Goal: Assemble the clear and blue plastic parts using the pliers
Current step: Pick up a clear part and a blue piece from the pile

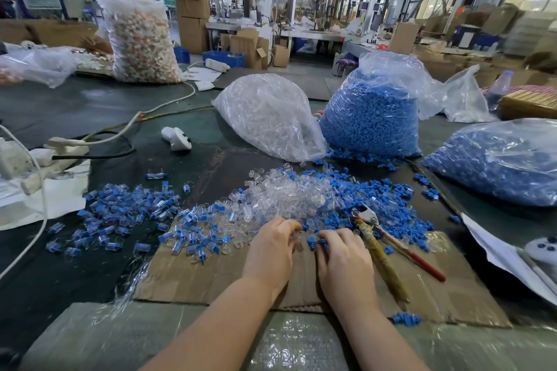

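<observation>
From my remote seat I saw both hands working low over the cardboard sheet at six o'clock on the desk, forearms reaching in from the bottom edge and converging, palms down. The left hand had its fingers curled around what looked like a clear plastic part, pinched at the fingertips; the right hand curled over a blue plastic part, the two pieces nearly meeting between the thumbs, which I judged was the mating of one pair before pressing. The pliers lay untouched just beside the right hand at three o'clock, handles towards the person, placed so that hand could take them without reaching. Loose clear parts were heaped at twelve o'clock, with loose blue parts spilling to one o'clock, both within fingertip range. Joined pieces were spread at nine to ten o'clock, probably pushed aside to keep finished work apart from stock. Farther off at twelve o'clock stood a bag of clear parts, a bag of blue parts at one o'clock, and a second blue bag at two o'clock, as reserve supply.
</observation>
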A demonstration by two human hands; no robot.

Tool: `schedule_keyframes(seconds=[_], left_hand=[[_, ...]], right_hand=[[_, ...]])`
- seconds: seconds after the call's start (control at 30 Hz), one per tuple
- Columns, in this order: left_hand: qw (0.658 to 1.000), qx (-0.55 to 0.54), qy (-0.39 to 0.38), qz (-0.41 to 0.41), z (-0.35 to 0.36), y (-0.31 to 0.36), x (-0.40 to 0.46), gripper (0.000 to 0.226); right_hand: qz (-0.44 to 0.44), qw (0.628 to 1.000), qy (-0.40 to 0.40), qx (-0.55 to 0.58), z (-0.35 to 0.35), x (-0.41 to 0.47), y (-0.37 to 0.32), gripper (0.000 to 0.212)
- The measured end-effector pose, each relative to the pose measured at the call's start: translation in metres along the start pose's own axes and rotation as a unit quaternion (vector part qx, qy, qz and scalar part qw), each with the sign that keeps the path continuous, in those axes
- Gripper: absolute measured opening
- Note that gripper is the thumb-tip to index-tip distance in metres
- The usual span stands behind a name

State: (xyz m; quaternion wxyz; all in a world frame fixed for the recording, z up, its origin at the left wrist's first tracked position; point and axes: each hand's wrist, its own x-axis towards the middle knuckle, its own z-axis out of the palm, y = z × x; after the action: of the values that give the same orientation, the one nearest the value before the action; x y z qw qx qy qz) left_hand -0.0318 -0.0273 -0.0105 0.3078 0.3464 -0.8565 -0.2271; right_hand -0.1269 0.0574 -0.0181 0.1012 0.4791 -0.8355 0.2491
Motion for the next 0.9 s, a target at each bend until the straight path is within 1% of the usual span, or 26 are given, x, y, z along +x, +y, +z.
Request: schedule_keyframes(seconds=[0.1, 0.27, 0.4, 0.5, 0.63, 0.73, 0.83, 0.9], left_hand=[[1.0, -0.007, 0.009, -0.005, -0.001, 0.0, 0.0, 0.025], [1.0, -0.012, 0.024, -0.016, -0.003, 0.002, -0.002, 0.016], [0.998, -0.038, 0.052, -0.026, -0.007, 0.004, -0.009, 0.016], [0.995, -0.061, 0.068, -0.041, -0.007, 0.005, -0.014, 0.019], [0.993, -0.084, 0.065, -0.055, -0.006, 0.003, -0.016, 0.019], [0.991, -0.1, 0.059, -0.067, -0.006, 0.001, -0.017, 0.019], [0.991, -0.104, 0.056, -0.059, -0.006, 0.001, -0.018, 0.016], [0.992, -0.104, 0.052, -0.051, -0.006, 0.0, -0.017, 0.013]], right_hand=[[-0.015, 1.0, 0.013, -0.008, 0.0, -0.002, -0.002, 0.026], [-0.017, 1.0, 0.012, -0.02, -0.001, 0.0, -0.003, 0.026], [-0.021, 0.999, 0.003, -0.027, -0.001, 0.0, -0.003, 0.025], [-0.027, 0.999, 0.028, -0.019, -0.002, 0.0, -0.003, 0.028], [-0.061, 0.997, 0.054, -0.015, -0.004, -0.001, -0.006, 0.025], [-0.063, 0.996, 0.046, -0.032, -0.004, -0.002, -0.006, 0.026], [-0.054, 0.997, 0.03, -0.04, -0.003, -0.003, -0.006, 0.024], [-0.06, 0.997, 0.038, -0.042, -0.004, -0.003, -0.006, 0.024]])
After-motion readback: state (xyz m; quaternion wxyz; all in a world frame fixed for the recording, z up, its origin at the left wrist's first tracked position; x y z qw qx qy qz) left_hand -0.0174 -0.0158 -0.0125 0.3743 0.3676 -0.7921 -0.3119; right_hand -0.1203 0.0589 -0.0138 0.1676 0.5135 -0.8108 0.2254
